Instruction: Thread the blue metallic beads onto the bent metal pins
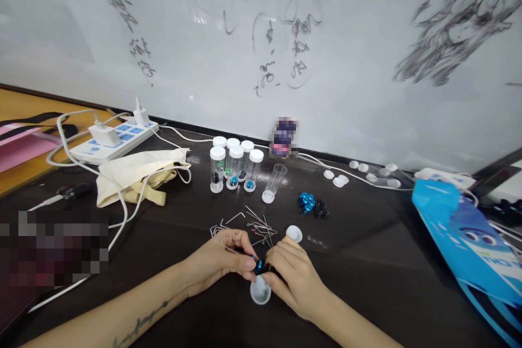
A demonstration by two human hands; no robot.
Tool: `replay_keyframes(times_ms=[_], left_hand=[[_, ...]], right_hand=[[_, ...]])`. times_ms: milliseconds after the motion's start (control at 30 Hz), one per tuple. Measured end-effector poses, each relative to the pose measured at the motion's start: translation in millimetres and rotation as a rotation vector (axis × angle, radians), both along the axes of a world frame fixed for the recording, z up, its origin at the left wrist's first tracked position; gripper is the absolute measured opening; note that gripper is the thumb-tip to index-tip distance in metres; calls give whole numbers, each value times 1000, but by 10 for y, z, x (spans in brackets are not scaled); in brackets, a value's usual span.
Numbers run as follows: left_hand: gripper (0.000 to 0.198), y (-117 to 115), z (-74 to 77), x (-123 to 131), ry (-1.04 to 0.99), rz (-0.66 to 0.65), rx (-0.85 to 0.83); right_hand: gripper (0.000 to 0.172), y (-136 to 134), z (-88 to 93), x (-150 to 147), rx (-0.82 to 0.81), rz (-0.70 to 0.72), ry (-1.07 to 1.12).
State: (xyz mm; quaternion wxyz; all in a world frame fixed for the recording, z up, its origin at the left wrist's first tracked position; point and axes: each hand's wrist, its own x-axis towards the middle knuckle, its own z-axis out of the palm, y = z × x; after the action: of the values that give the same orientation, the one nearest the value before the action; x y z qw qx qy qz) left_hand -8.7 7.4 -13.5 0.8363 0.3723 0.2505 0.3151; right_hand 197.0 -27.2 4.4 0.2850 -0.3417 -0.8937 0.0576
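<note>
My left hand (222, 257) and my right hand (291, 272) meet low in the middle of the dark table, fingers pinched together on a small blue bead (258, 266) and a thin metal pin. Right below them lies a clear vial (260, 289) on its side, its mouth toward me. A white cap (294, 234) rests just beyond my right hand. Loose metal pins (248, 224) lie scattered behind my hands. Farther back sit a pile of blue beads (305, 202) and a pile of black beads (321, 209).
Several capped vials (234, 166) holding beads stand at the back, beside an open vial (274, 183) leaning over. Loose white caps (367, 173) lie along the whiteboard. A cloth bag (138, 174) and power strip (112, 138) sit left, a blue bag (465, 239) right.
</note>
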Motion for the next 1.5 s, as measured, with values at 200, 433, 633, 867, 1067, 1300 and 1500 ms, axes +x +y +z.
replay_keyframes(times_ms=[200,433,633,867,1067,1300,1500], left_hand=[[24,0,-1,4,-16,22,-17],[22,12,8,-2,-10,39,11],[21,-2,-10,-2,0,3,12],[19,14,14,3,-26,31,8],[20,2,-4,-4,-17,7,9],[17,12,-14,-9,-41,21,9],[19,17,-36,-2,-26,7,5]], right_hand=[[47,4,1,12,-40,13,1],[9,-6,-1,8,81,38,66],[33,-3,12,-2,8,33,50],[7,8,-21,2,80,40,82],[29,1,-2,5,19,36,64],[8,6,-17,11,89,38,83],[21,2,-15,7,47,49,80]])
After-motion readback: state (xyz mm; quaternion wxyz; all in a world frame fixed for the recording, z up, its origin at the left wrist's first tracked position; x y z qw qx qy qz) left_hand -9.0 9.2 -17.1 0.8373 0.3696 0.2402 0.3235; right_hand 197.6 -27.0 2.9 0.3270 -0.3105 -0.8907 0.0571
